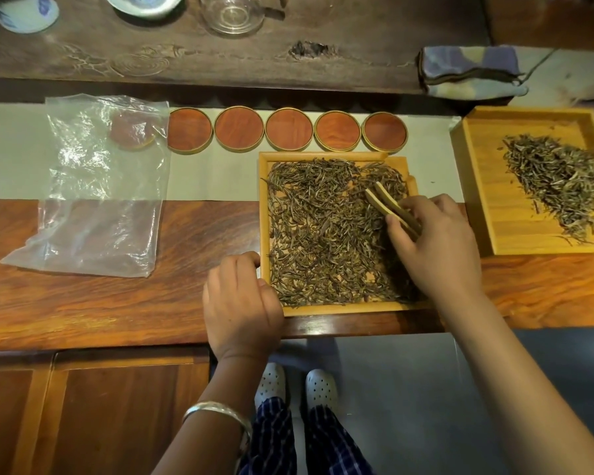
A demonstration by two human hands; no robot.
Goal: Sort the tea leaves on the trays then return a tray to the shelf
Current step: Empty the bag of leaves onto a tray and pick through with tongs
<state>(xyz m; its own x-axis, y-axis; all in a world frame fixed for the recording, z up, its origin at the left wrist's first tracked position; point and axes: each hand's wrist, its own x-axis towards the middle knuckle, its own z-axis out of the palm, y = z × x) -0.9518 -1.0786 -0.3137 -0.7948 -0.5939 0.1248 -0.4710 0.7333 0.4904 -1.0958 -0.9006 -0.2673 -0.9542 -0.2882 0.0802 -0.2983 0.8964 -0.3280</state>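
Over the tray [264, 214], right hand [436, 248] pinches tongs [388, 204]; left hand [240, 303] grips its edge.

The right hand [436, 245] covers the near right corner of the near tray [263, 214] and the handle end of the wooden tongs [388, 205]. The left hand [240, 303] hides that tray's near left corner. The far tray [474, 186] and its pile of tea leaves [559, 186] run off the right edge. At the far edge, a blue-and-white cup [24, 12], a white dish [144, 5] and a glass vessel [232, 15] are cut off. One round coaster [131, 132] shows only dimly through the plastic bag [96, 186].
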